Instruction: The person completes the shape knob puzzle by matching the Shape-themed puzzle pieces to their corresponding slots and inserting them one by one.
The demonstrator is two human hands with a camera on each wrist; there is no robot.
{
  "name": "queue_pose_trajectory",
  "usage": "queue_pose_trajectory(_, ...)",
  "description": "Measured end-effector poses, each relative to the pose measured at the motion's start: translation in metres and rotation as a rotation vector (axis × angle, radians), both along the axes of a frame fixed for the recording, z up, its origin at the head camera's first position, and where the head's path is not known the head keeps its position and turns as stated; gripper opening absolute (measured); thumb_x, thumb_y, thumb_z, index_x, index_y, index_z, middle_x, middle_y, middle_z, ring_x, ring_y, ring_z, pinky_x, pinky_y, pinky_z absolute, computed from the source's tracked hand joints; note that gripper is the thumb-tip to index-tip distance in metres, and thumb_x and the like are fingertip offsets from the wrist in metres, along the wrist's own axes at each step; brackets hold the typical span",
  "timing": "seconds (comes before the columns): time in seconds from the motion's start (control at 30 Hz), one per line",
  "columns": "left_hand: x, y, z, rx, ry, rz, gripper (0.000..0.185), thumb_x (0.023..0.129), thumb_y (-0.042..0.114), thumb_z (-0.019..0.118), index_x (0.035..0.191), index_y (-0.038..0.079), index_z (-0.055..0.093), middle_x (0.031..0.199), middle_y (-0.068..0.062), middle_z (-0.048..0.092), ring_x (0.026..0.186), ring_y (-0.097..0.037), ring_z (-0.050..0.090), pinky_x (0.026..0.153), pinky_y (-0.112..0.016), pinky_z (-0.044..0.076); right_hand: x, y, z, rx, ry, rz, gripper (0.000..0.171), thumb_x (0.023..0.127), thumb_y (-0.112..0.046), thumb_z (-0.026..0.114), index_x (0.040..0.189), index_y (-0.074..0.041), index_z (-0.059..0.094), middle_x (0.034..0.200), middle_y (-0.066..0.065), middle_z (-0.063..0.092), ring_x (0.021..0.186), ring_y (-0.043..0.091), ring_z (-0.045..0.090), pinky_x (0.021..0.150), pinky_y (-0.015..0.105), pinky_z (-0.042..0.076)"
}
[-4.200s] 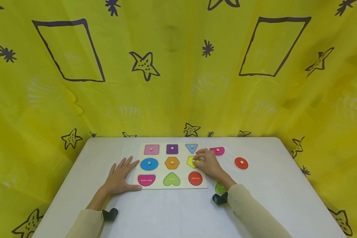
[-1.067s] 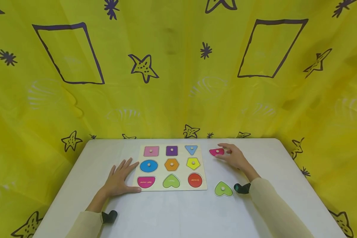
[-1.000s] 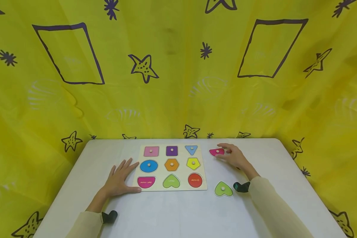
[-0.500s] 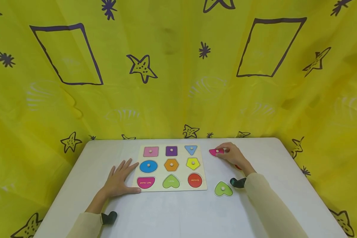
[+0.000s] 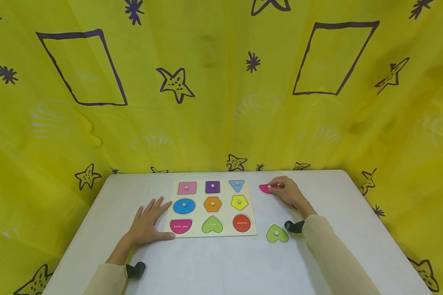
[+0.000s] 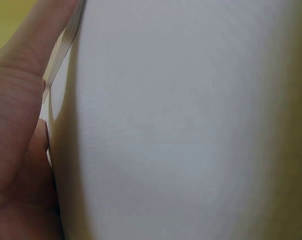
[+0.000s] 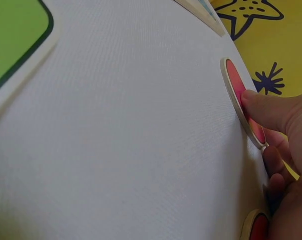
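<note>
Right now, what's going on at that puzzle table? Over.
Left hand flat, steadying puzzle board. Right hand pinching pink half-round piece on the table. Green heart piece lies apart, nothing blocking.

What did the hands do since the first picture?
The right hand left the yellow pentagon seated in the board, moved right, and now pinches the pink half-round piece on the table. The left hand stayed flat by the board's edge; the green heart stayed put.

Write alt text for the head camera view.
A person's right hand pinches the peg of a pink half-round piece lying on a white table, while the left hand rests flat against a shape puzzle board. A green heart piece lies loose nearby.
</note>
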State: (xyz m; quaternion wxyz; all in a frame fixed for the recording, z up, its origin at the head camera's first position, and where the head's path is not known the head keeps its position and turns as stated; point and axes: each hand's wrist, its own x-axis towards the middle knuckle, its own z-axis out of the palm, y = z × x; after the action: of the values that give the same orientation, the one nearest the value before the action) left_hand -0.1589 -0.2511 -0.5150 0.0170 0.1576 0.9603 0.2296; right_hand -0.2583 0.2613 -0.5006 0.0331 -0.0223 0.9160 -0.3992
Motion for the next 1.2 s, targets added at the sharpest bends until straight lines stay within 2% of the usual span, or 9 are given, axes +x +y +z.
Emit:
queue_pose_trajectory(0.53,0.000,0.000,0.003,-0.025,-0.014,0.009,0.109,0.069,0.068,0.081,0.157,0.017,0.043,0.166,-0.020,0.029,0.153,-0.048,0.016,0.116,-0.076,0.003,0.000,-0.001,-0.003,-0.010,0.052,0.014,0.017,0.098,-0.014,0.072,0.112,-0.006,0.076,0.134,0.021,0.059,0.123,0.042,0.052,0.109,0.060,0.041)
queue_pose_trajectory(0.87,0.000,0.001,0.001,-0.022,-0.019,0.008,0.110,0.068,0.069,0.081,0.157,0.017,0.043,0.166,-0.021,0.028,0.153,-0.049,0.016,0.116,-0.076,0.003,0.007,-0.002,0.006,0.032,0.055,0.020,0.017,0.098,-0.016,0.072,0.112,-0.006,0.076,0.132,0.021,0.060,0.118,0.040,0.053,0.106,0.059,0.042)
queue_pose_trajectory(1.2,-0.001,-0.001,0.002,-0.015,-0.012,0.001,0.109,0.069,0.069,0.081,0.157,0.017,0.044,0.166,-0.021,0.029,0.153,-0.048,0.016,0.116,-0.076,0.003,0.010,-0.007,0.013,0.022,0.053,0.011,0.020,0.097,-0.018,0.073,0.111,-0.006,0.076,0.128,0.021,0.060,0.113,0.037,0.051,0.099,0.056,0.046)
